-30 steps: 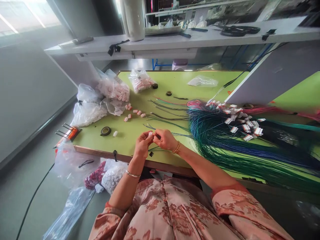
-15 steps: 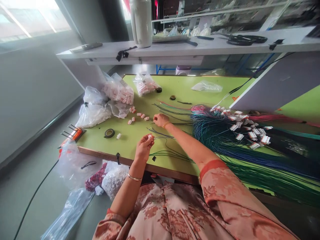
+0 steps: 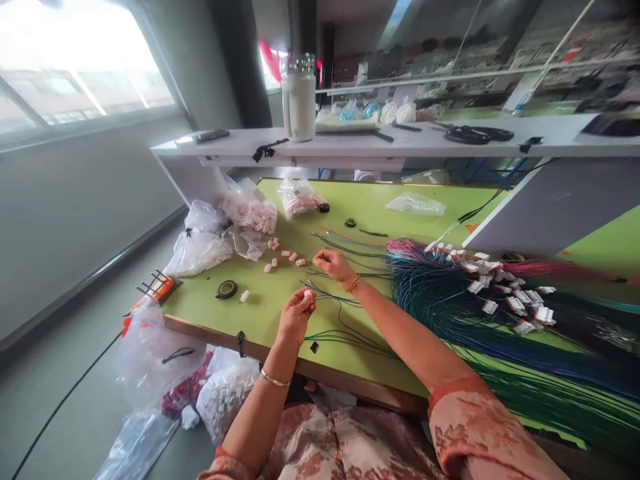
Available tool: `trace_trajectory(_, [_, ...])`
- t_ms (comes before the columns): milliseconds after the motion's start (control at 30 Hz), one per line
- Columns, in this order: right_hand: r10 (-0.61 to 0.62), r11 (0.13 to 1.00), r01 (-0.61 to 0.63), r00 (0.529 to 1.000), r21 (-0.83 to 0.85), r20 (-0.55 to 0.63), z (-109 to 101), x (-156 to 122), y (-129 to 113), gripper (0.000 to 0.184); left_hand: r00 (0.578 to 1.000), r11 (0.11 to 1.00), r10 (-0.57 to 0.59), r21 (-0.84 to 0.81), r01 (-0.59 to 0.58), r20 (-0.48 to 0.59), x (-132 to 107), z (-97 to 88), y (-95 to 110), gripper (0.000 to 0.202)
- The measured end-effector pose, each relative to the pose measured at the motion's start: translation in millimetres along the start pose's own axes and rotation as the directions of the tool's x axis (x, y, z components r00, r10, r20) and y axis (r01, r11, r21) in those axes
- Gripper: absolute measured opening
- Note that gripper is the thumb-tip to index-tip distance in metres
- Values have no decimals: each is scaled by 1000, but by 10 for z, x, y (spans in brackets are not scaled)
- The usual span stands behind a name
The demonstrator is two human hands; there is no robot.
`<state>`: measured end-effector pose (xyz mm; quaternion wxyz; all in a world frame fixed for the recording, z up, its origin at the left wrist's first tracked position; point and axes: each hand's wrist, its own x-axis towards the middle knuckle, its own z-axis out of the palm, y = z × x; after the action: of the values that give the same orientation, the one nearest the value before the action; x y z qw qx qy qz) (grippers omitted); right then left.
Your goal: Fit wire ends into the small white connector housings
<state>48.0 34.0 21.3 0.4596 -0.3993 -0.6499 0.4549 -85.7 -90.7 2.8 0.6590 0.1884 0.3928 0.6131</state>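
While the person's floral sleeve crossed the near right side, clear bags lay or hung below the wooden front edge of the green worktop. Just above that edge, a small black piece lay beside the ends of several green wires. The left hand was closed, its thumb and fingers pinching a white-and-orange connector housing above the near part of the worktop, with thin dark wires leading off to the right. To its left were a white plastic piece and a roll of black tape. Farther in, the right hand reached over spread wire ends with its fingers bent toward the thumb; whether a wire was between them could not be told. Loose connectors lay just left of its fingertips, while a thick wire bundle with many white connectors filled the right side. Beyond stood bags of connectors, near a smaller tape roll. At the back, a white jug stood on a pale shelf.
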Motion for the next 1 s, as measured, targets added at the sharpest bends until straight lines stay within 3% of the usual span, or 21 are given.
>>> trace_trajectory(133, [-31,999,31,999,-9,-16,-44,-311,-137,21,999,999,-6,-45,9,53,48,62,21,34])
trace_trajectory(367, [-156,973,144,986,-180,-53,-73,-726,-269,10,993,993,-47,-106,59,109,115,208,60,24])
trace_trajectory(567, [-284,900,244,957,-360,-61,-129,-852,-333,6,992,988,-85,-123,96,97,122,284,54,22])
trace_trajectory(1000, [-376,786,312,927,-534,-12,-177,-948,-285,4,988,990,-97,-86,108,119,93,351,26,21])
